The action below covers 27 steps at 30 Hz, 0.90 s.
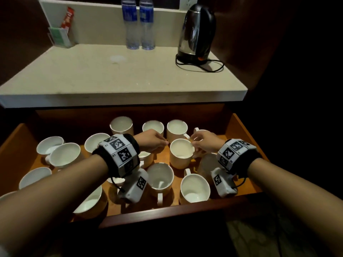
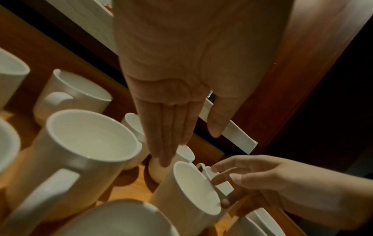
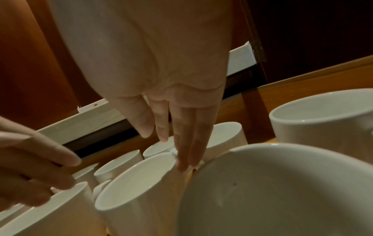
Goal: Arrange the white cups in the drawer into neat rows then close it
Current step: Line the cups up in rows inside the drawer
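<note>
Several white cups stand loosely scattered in the open wooden drawer, their handles pointing different ways. One upright cup sits in the middle between both hands. My right hand reaches in from the right, its straight fingers touching the cup's outer wall by the rim, with the thumb apart. My left hand hovers just left of that cup with its fingers straight. Its fingertips are by a smaller cup. Neither hand holds anything.
Above the drawer is a pale countertop. On it stand a black and steel kettle with its cord, two water bottles and a clear holder of sachets. Cups crowd the drawer's front and left. Dark cabinet walls flank both sides.
</note>
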Tool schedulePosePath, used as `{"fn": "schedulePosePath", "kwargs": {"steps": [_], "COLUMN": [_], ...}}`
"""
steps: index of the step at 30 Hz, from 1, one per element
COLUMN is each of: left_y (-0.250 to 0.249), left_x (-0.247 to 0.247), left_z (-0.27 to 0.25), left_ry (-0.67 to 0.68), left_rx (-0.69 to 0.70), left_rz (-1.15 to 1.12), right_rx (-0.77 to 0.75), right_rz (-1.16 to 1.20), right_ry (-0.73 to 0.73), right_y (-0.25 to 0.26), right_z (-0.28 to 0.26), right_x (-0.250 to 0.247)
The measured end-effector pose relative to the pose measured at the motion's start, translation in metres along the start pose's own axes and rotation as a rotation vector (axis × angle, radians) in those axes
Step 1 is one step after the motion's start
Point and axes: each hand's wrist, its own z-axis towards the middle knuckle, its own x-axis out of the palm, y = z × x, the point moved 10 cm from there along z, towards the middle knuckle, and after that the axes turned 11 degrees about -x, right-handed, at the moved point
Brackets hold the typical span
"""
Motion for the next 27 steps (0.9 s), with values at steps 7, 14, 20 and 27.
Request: {"fn": "schedulePosePath", "kwargs": {"steps": [7, 14, 20, 27], "left_y": [0.004, -0.005, -0.008, -0.006], "left_x": [0.021, 0.029, 0.012, 0.019], "left_z": [0.017, 0.033, 0.046, 0.052], "left_ry": [-0.016, 0.008, 0.0, 0.037], "left_rx": [-0.171, -0.167, -0.145, -0.157], "left_rz": [-0.135, -0.195, -0.169, -0.183], "right_rx": [-0.058, -0.039, 0.004, -0.004], "right_rz": [0.023, 0.055, 0.038, 0.113], "right_ry": [0.091, 0.073, 0.035, -0.012], "right_y": [0.005, -0.004, -0.008, -0.004], "right_z": [0.003, 0.01, 0.013, 0.014], "right_x": [0.008, 0.005, -0.008, -0.005]}}
